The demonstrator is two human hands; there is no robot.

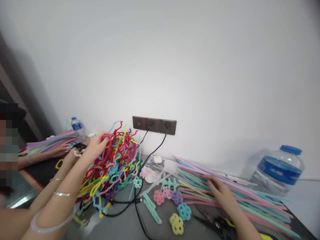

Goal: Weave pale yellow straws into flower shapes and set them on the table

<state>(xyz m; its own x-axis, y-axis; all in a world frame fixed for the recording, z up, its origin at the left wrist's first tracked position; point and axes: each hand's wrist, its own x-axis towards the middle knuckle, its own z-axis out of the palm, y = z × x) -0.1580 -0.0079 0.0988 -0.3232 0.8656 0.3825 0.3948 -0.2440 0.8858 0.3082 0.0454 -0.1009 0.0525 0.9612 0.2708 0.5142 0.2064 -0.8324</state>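
My left hand (100,141), on the arm with a silver bracelet and a pale bangle, is at the upper left side of a tangled heap of bent, brightly coloured pipe cleaners (125,160). Its fingers are curled around red and pink ones; the fingertips are partly hidden. Over on the right, my right hand (218,188) lies on a spread bundle of straight pastel pipe cleaners (260,203). Its fingers are stretched out and touch the strands, with a blue nail showing. Between the hands are small flower shapes, among them a yellow flower (176,223) and a blue flower (184,211).
Black-handled scissors (217,225) lie beneath my right forearm. Black cables (136,203) run from the wall sockets (154,125) across the table. A large water bottle (278,170) stands at right. On the left, a co-worker's hands (60,150) are near another pastel bundle (50,141).
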